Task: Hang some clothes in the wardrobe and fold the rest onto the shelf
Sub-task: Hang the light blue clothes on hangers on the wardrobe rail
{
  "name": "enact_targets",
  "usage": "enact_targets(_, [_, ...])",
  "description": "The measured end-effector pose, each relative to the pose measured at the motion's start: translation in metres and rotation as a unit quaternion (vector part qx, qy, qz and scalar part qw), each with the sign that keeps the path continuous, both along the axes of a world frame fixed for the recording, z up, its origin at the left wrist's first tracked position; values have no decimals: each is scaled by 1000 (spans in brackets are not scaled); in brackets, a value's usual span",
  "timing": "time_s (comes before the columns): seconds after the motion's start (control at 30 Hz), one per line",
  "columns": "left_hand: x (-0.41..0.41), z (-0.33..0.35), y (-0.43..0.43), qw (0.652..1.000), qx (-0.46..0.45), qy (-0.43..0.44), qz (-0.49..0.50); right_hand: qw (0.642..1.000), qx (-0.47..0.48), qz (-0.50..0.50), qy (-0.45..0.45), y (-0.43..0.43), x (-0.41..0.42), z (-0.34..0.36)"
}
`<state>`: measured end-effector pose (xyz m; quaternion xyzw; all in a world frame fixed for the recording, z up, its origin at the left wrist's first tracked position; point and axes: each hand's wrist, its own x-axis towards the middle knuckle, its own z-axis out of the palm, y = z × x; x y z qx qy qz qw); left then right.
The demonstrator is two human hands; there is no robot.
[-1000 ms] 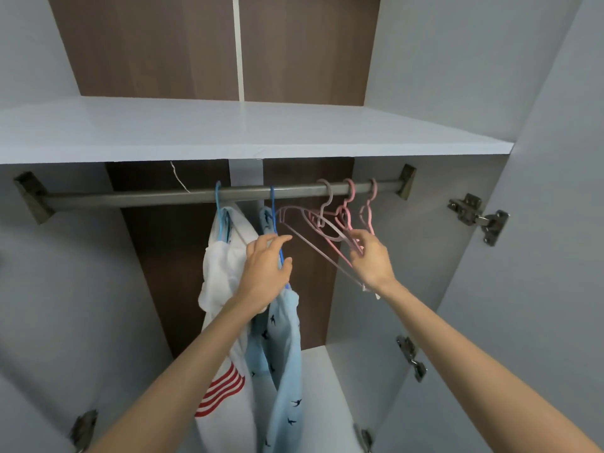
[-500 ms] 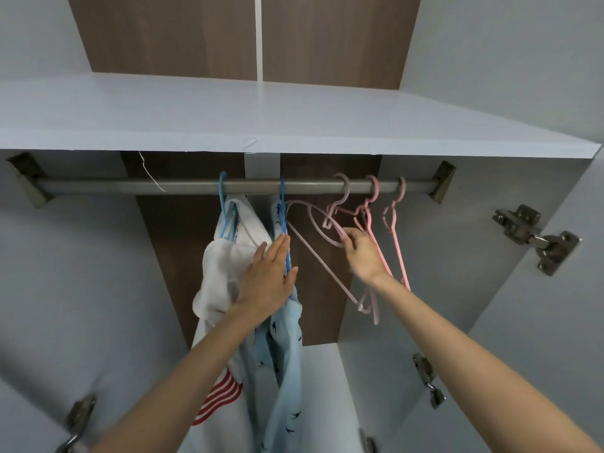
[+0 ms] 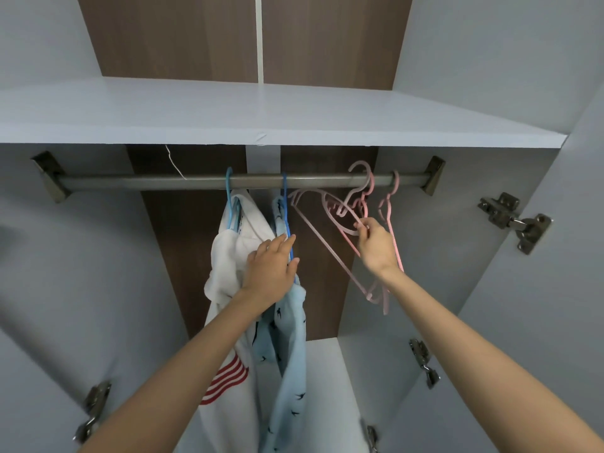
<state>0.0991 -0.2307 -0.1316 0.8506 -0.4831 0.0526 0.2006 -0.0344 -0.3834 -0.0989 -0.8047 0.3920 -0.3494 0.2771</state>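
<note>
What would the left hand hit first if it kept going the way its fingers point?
The blue hanger holding the light blue shirt: the fingers of the left hand point up along its wire and touch it. Past that, the rail seems next, though depth is hard to judge.

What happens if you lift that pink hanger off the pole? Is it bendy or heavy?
Probably light: the right hand holds the pink hanger with just a fingertip pinch. Likely stiff: its thin frame keeps its shape while tilted. It may snag on neighbouring hangers crowded beside it on the rail.
</note>
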Motion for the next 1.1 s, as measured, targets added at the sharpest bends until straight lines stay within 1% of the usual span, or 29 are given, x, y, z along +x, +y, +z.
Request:
enact_targets(0.13, [-15, 8, 17, 999, -26, 8, -21, 999, -34, -18, 8, 20, -20, 11])
enact_targets(0.27, [-32, 19, 43, 997, -64, 33, -43, 999, -11, -39, 27, 50, -41, 15])
enact_targets(0.47, [-58, 15, 94, 990, -99, 88, -58, 995, 25, -78, 56, 115, -94, -4])
enact_targets(0.53, [-69, 11, 109, 986, -101, 118, -66, 992, 31, -94, 82, 136, -113, -11])
enact_targets(0.67, [-92, 3, 139, 978, -98, 161, -86, 979, 32, -107, 169, 170, -147, -21])
enact_targets(0.8, [-117, -11, 165, 975, -80, 176, -106, 968, 56, -66, 234, 193, -174, -30])
enact_targets(0.93, [-145, -29, 191, 969, -48, 208, -126, 966, 91, 9, 240, 214, -203, -40])
enact_targets(1.03, [-171, -47, 216, 966, -25, 234, -109, 963, 93, 66, 246, 229, -230, -48])
enact_targets(1.1, [-190, -58, 234, 968, -20, 232, -93, 961, 90, 95, 244, 238, -248, -52])
